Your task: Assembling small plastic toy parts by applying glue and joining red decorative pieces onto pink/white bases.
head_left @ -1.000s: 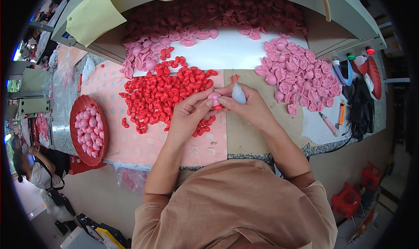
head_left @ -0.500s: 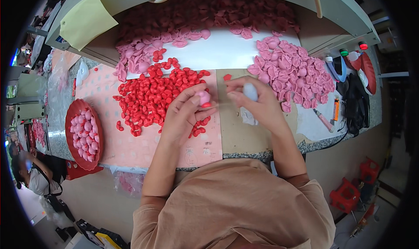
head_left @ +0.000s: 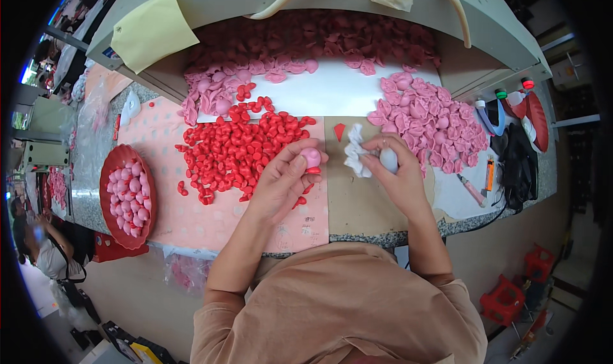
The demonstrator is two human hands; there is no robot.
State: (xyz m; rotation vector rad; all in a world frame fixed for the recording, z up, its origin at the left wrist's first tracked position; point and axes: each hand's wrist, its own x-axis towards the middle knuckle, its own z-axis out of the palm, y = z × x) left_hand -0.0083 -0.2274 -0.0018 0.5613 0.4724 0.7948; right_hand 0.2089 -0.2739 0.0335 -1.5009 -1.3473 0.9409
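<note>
Between the thumb and fingers of my left hand is a small pink ball with a glossy red piece against its underside. My right hand pinches a crumpled white tissue in its fingertips. A pale, rounded bottle-like thing also sits in that hand, partly covered by the fingers. The two hands are a short way apart over the brown sheet. Loose red rounded pieces are heaped beyond my left hand. Past the right one lie many thin pink moulded pieces.
A red scalloped dish of pink balls stands at the left edge. More pink pieces fill a grey hooded box at the back. A pink-handled cutter, an orange tube and a black bag lie at the right.
My right hand has taken up the white tissue from the brown sheet while keeping the pale bottle-like thing. My left hand still holds the pink ball. The whole view has shifted slightly.
</note>
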